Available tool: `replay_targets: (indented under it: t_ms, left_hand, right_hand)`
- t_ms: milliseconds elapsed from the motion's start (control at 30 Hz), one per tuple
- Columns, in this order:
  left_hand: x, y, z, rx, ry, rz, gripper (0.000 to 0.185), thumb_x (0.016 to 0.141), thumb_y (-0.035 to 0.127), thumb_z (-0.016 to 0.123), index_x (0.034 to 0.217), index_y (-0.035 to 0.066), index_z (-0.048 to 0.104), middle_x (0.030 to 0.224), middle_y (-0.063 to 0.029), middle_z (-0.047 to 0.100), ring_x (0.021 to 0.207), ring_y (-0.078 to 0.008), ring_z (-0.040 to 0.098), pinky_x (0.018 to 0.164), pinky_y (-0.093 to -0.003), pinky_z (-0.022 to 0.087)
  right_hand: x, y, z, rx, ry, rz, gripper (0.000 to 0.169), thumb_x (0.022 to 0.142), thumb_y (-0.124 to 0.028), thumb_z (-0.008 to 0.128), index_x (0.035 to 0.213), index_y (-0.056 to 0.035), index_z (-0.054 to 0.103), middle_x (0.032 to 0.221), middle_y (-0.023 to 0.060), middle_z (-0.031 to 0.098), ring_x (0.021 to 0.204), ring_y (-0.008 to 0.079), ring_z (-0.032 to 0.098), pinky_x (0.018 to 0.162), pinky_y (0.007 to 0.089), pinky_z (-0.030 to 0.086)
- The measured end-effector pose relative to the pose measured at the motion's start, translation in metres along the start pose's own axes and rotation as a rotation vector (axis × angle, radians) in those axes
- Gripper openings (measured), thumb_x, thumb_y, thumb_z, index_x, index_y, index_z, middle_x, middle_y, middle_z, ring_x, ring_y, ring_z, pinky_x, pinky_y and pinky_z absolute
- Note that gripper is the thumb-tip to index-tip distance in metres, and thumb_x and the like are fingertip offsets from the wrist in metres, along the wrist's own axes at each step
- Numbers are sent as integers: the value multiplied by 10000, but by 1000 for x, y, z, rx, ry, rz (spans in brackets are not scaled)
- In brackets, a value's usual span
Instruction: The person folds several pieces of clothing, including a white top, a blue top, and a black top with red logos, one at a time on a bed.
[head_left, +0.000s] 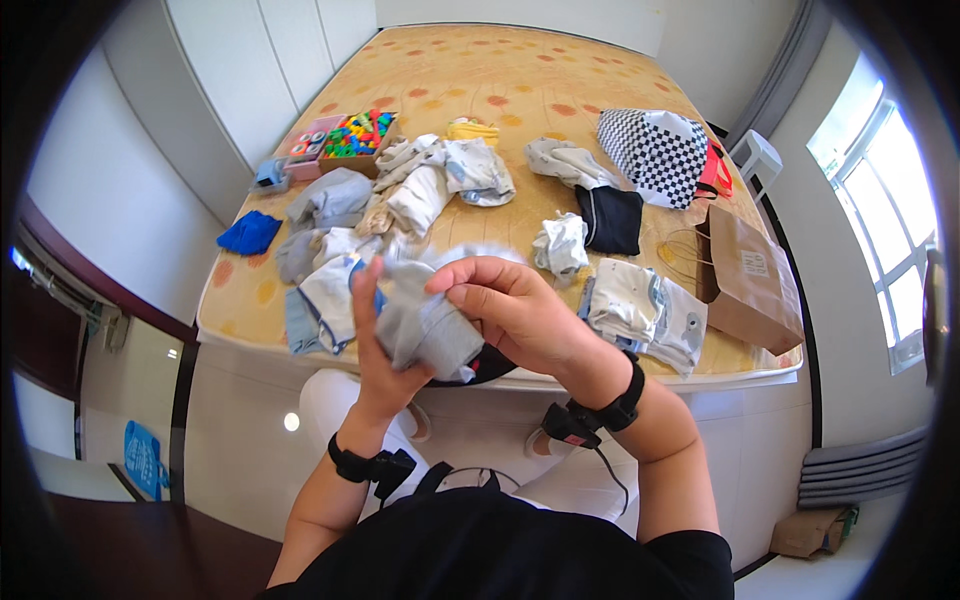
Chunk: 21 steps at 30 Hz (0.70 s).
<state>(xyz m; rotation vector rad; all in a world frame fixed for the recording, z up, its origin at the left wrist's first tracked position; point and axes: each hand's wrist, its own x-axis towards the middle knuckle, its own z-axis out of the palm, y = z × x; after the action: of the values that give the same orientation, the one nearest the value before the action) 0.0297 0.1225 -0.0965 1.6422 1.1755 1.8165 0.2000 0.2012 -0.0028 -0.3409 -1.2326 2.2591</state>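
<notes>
A crumpled grey cloth garment (431, 330) is held up between my hands over the near edge of the mattress. My left hand (386, 356) grips it from the left and below, its fingers pointing up. On its upper right side, my right hand (502, 307) pinches the fabric between thumb and fingers. Part of the cloth is blurred. Beneath lies something black, mostly hidden. Left of my left hand is a white and blue garment (328, 296). Folded white printed clothes (625, 300) lie right of my right hand.
The patterned mattress (487, 82) bears grey clothes (330, 199), white clothes (420, 199), a blue cloth (250, 232), a box of colourful plastic blocks (349, 161), black folded fabric (613, 219), a checkered bag (660, 157) and a brown paper bag (750, 281). A white stool (759, 156) stands beyond the right edge.
</notes>
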Motion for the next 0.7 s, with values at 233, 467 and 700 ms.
replay_targets:
  t_ms: [233, 467, 700]
  left_hand:
    - [-11, 5, -21, -129, 151, -115, 417, 901, 97, 578, 1281, 10, 431, 1244, -115, 491, 1116, -189, 508, 919, -290, 432]
    - [-36, 43, 22, 233, 26, 14, 729, 717, 107, 722, 1337, 10, 352, 1306, -171, 397, 1214, -292, 427, 1016, -392, 360]
    - [-12, 57, 5, 377, 177, 96, 515, 676, -32, 591, 1181, 7, 505, 1149, -156, 518, 1110, -306, 506, 987, -367, 375]
  right_hand:
    - [-11, 38, -7, -572, 241, -402, 377, 824, 107, 487, 1175, 16, 589, 1269, 87, 499, 1014, 108, 560, 796, 191, 461]
    - [-15, 29, 31, -1157, 260, -758, 231, 736, 0, 702, 954, -13, 629, 1090, 149, 619, 944, 223, 653, 751, 303, 530]
    - [-22, -9, 51, -1253, 340, -934, 215, 756, -131, 737, 886, -30, 598, 747, 116, 645, 669, 221, 671, 593, 305, 521]
